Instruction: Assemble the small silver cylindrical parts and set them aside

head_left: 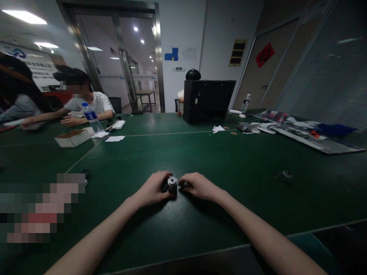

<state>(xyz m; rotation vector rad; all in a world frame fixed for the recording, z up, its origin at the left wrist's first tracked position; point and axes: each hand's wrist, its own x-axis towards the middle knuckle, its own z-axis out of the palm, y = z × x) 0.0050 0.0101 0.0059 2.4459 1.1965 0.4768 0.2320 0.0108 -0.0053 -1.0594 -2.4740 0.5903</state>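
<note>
A small metal cylinder (172, 185) with a dark hole in its top stands on the green work table (229, 183), near the middle of the view. My left hand (153, 188) curls around its left side, where a dark part shows against my fingers; that part's shape is hidden. My right hand (197, 186) comes in from the other side, its fingertips against the cylinder's right side. The cylinder's lower end is hidden behind my fingers.
Across the table, a seated person's hands (69, 121) rest beside a water bottle (91, 117) and a white box (73, 137). A black computer case (209, 101) stands at the back. Papers and a long printed sheet (312, 137) lie at the right.
</note>
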